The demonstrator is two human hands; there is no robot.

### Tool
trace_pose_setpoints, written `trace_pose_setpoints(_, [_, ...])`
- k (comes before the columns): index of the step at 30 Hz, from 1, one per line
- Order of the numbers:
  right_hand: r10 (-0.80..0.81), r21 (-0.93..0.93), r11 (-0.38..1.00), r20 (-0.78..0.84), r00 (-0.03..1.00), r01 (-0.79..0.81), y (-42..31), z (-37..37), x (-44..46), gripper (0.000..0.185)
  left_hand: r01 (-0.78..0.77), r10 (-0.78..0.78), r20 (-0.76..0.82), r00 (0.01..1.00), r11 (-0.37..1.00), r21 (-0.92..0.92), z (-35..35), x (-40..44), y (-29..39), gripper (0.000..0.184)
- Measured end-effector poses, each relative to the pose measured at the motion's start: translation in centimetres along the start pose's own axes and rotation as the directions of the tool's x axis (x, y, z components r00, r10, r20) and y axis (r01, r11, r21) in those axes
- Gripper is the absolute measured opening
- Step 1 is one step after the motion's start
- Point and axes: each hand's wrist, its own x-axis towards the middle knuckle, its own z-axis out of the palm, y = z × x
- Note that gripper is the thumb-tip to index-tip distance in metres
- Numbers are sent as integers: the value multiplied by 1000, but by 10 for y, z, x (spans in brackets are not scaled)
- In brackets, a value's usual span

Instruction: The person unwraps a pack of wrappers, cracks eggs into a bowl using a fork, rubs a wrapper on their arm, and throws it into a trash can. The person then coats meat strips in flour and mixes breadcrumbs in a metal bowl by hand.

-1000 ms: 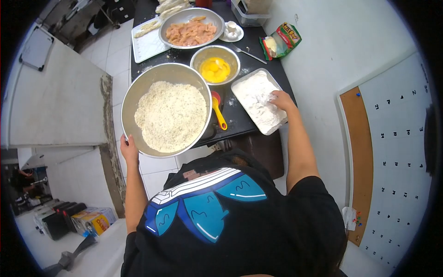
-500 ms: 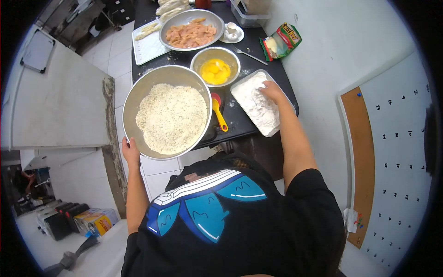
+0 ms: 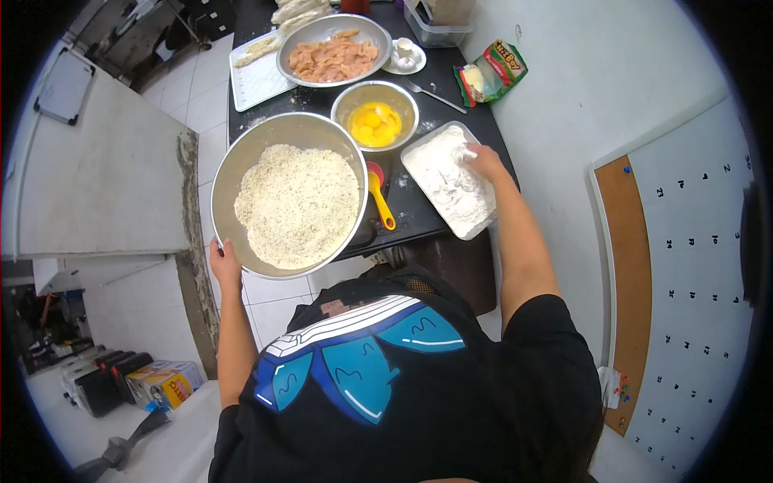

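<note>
A large steel bowl (image 3: 226,181) of pale, coarse crumbs (image 3: 298,208) hangs partly over the table's near edge. On its lower left rim, my left hand (image 3: 225,262) is closed, thumb at the edge. My right hand (image 3: 486,163) reaches over the right side of a flour (image 3: 459,189) tray (image 3: 439,214); its fingers are bent together with white at the tips, and what they hold is unclear. Between bowl and tray lies a yellow-handled measuring spoon (image 3: 382,206). Behind them stands a smaller steel bowl (image 3: 411,115) with egg yolks (image 3: 375,125).
Farther back, a steel bowl (image 3: 287,58) holds raw meat strips (image 3: 332,60), beside a white tray (image 3: 251,90) with coated pieces. A saucer (image 3: 417,64) bears eggshells. A fork (image 3: 439,97) and a green-red packet (image 3: 491,74) lie near the right wall.
My right hand has shifted slightly right and back from the middle of the flour toward the tray's right edge. My left hand stays on the big bowl's rim.
</note>
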Motion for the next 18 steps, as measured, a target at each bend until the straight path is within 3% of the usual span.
trace_pose_setpoints(1, [-66,-227,971,38,997,73,-3,-3,-8,41,-5,5,3,1000,1000,-5,0,0,0,47])
trace_pose_setpoints(4, [69,-340,940,248,966,20,-15,-20,-15,38,-4,4,7,1000,1000,-22,0,-2,4,47])
trace_pose_setpoints(7, [206,-284,945,139,969,-160,-10,-6,10,35,-12,12,39,999,1000,2,-2,0,2,47])
trace_pose_setpoints(10, [-44,-366,929,37,998,55,-30,10,3,33,-16,17,10,1000,999,-48,1,-4,10,42])
trace_pose_setpoints(11, [-53,-314,949,-44,998,37,-33,24,2,34,-14,14,21,1000,999,-38,1,-4,9,40])
trace_pose_setpoints(14, [-86,-166,983,-41,995,78,-29,28,8,35,-22,22,36,999,1000,5,-1,1,4,35])
trace_pose_setpoints(15, [46,-81,996,6,999,-45,-48,8,-1,38,-34,33,31,999,999,27,-2,2,1,33])
trace_pose_setpoints(18, [-4,31,999,-161,987,10,-27,-1,18,41,-40,38,50,998,998,40,-4,2,1,30])
